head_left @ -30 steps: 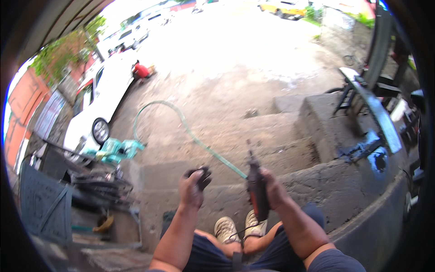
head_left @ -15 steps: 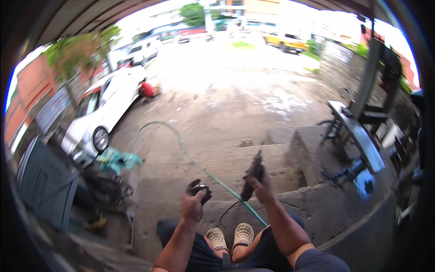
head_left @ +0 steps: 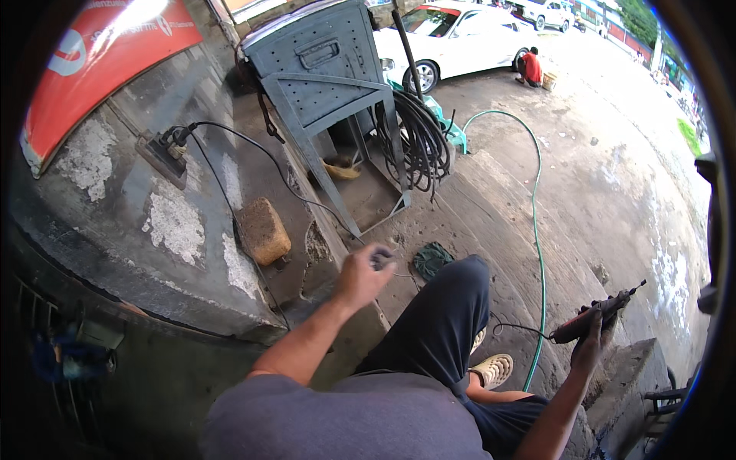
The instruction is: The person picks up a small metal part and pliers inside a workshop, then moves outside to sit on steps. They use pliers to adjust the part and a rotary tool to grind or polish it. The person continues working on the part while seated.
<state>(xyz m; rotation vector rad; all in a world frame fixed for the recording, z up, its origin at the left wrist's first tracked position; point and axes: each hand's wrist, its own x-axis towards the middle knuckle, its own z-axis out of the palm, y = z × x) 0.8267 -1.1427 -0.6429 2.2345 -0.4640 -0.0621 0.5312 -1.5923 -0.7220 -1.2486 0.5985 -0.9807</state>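
Observation:
On the right, my right hand (head_left: 589, 343) is closed around a dark corded rotary tool (head_left: 580, 325), whose thin bit points up and to the right. A black cord leaves the tool's rear end and loops toward my feet. My left hand (head_left: 366, 272) is held out left of my raised knee, above the step, fingers curled in. A dark patch shows between thumb and fingers, but what it is I cannot make out. A crumpled dark green cloth (head_left: 433, 261) lies on the ground just beyond this hand.
A wall outlet (head_left: 167, 159) with plugged-in black cords sits left, above a rough block (head_left: 264, 231). Ahead stand a grey metal cabinet (head_left: 326, 65) and coiled black hose (head_left: 415, 146). A green hose (head_left: 539, 207) crosses the steps. Beyond, a person (head_left: 530, 67) crouches by a white car (head_left: 464, 40).
The view has swung left, bringing the outlet, block and cabinet close. My left hand has reached out to the left. The rotary tool stays in my right hand, now at the right.

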